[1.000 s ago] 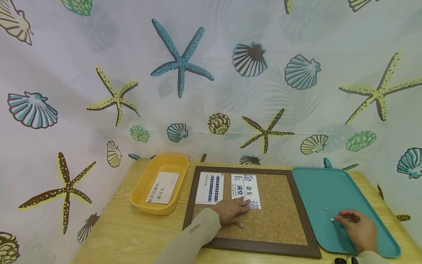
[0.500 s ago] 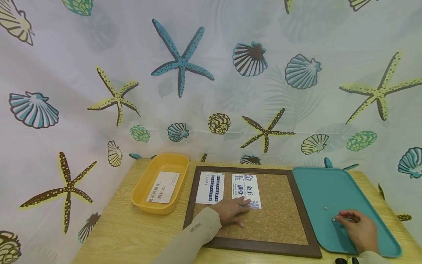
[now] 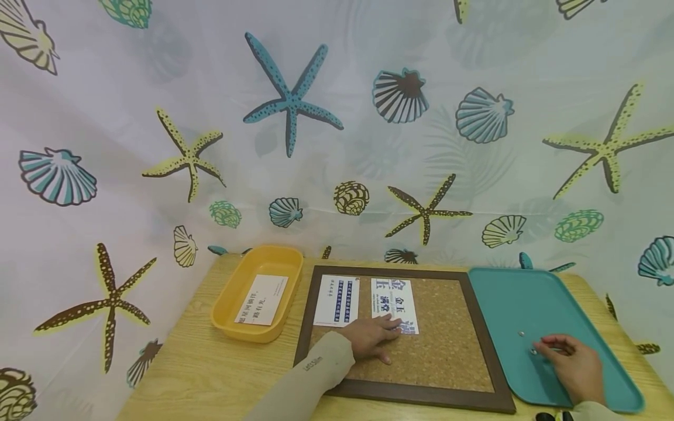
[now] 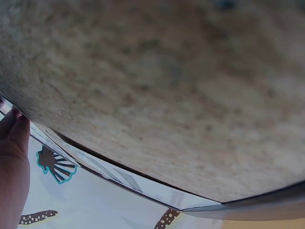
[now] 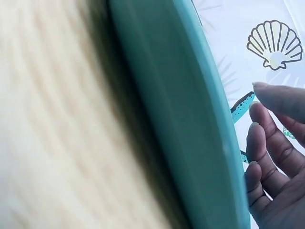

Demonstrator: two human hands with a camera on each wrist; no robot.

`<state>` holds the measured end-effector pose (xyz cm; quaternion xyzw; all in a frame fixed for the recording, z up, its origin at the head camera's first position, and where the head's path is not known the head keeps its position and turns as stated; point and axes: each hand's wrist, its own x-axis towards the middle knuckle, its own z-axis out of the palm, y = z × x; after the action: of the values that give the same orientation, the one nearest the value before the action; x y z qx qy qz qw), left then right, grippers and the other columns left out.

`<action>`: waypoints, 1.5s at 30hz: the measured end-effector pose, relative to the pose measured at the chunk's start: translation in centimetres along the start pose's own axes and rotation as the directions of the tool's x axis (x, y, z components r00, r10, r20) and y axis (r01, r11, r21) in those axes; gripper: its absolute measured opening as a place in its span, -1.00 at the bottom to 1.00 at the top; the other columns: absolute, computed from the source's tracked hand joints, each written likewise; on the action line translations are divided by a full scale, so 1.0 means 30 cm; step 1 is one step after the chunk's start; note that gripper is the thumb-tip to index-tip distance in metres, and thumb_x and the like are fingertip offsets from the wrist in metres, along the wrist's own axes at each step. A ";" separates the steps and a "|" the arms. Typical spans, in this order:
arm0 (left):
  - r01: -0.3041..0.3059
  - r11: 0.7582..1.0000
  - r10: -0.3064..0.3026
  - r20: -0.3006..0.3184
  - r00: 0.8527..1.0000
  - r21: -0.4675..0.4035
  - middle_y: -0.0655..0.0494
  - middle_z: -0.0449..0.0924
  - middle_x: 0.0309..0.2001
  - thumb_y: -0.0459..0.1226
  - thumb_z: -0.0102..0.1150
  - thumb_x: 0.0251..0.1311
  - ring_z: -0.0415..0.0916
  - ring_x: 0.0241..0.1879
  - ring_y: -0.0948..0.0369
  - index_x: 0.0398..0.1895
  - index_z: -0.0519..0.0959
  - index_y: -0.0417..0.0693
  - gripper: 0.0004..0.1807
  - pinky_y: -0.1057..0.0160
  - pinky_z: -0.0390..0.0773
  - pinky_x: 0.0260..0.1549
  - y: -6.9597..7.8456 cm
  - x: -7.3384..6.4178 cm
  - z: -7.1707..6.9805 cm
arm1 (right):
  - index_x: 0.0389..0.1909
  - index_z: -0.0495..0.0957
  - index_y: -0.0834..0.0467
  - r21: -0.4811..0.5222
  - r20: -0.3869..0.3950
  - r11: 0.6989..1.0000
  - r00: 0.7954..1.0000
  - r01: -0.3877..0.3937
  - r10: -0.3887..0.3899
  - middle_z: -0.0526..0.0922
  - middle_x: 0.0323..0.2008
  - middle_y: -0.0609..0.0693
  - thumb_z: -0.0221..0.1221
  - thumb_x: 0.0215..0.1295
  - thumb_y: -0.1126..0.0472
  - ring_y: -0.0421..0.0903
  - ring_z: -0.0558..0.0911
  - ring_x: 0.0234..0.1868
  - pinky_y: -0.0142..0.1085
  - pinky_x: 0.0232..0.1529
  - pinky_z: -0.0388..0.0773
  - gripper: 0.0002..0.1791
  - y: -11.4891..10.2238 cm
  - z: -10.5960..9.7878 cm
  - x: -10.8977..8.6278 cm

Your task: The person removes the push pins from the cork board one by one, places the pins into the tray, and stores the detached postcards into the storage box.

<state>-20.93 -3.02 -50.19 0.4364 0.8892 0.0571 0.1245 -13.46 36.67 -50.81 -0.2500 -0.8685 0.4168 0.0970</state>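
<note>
Touching one of two corkboard [image 3: 442,351] cards [image 3: 394,299] are left fingers [image 3: 387,323].

Curtained booth: seashell-print cloth [image 3: 316,169] around wooden table [image 3: 210,374].

Shell-printed curtain [image 3: 321,166] behind wooden table [image 3: 200,374]

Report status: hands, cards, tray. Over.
Left hand spread on corkboard, touching right-hand card. Right hand over teal tray, at small shiny piece, grip unclear; second piece nearby. Possible snag: brown frame between hands.
</note>
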 end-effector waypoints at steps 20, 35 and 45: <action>-0.019 0.996 0.024 -0.058 0.998 0.083 0.28 0.36 0.34 0.09 0.27 0.13 0.29 0.31 0.29 0.24 0.51 0.05 -0.37 0.41 0.21 0.28 0.020 0.060 -0.020 | 0.00 0.54 0.31 0.023 0.112 0.996 0.990 0.081 -0.083 0.68 -0.25 0.07 0.16 0.29 -0.19 -0.31 0.58 -0.44 -0.26 -0.47 0.56 -0.39 -0.072 0.019 -0.013; 0.258 0.892 -0.321 -0.119 0.940 -0.371 0.18 0.61 0.09 -0.02 0.23 0.22 0.49 0.14 0.19 0.14 0.60 0.04 -0.55 0.24 0.46 0.12 0.034 0.087 -0.049 | -0.02 0.58 0.25 0.016 0.252 0.917 0.886 0.400 -0.390 0.64 -0.09 0.15 0.16 0.35 -0.06 0.10 0.59 -0.07 -0.03 -0.10 0.52 -0.56 -0.242 0.161 -0.075; 0.138 0.636 -0.479 -0.248 0.842 -0.759 -0.05 0.59 0.10 -0.12 0.21 0.27 0.54 0.07 0.04 0.19 0.51 -0.22 -0.49 0.07 0.54 0.02 -0.042 0.099 -0.056 | 0.07 0.52 0.24 0.084 0.360 0.886 0.815 0.455 -0.453 0.61 0.01 0.18 0.20 0.34 0.06 0.09 0.61 -0.03 -0.08 -0.09 0.58 -0.58 -0.280 0.251 -0.109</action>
<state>-24.09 -1.44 -49.36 0.1656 0.8621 0.4695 0.0938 -16.47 25.46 -48.95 0.0472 -0.9066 0.4185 0.0275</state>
